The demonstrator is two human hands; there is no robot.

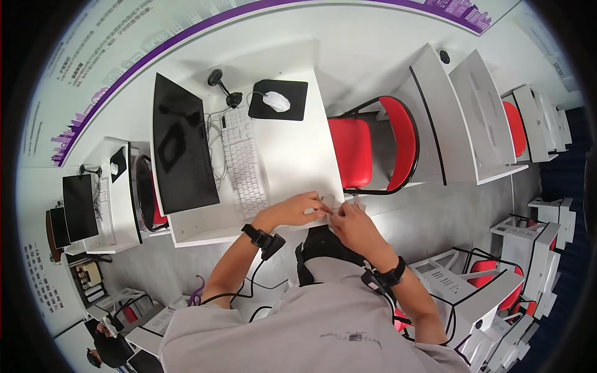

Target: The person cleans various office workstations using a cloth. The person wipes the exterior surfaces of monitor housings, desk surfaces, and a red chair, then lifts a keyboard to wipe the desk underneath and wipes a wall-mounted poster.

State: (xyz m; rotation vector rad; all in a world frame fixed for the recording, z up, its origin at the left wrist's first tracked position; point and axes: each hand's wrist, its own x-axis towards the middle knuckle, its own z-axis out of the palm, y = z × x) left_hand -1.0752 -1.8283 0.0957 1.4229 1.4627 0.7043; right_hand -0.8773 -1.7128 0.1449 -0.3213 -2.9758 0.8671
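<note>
At the near corner of a white desk (298,154), my left hand (294,210) and my right hand (355,226) meet fingertip to fingertip. Between them they pinch a thin, pale, crumpled piece (360,203), film or tissue; my fingers cover most of it. Left of my left hand lies a white keyboard (242,158). Beyond it, a white mouse (276,101) rests on a black mouse pad (298,100). A dark monitor (184,149) stands at the desk's left side, with a small black webcam on a stand (224,88) behind the keyboard.
A red chair (352,151) with a black frame stands right against the desk's edge. Another white desk with a monitor (485,112) is farther right. Black cables (252,279) hang from devices strapped to both wrists. A person in black (109,347) is at lower left.
</note>
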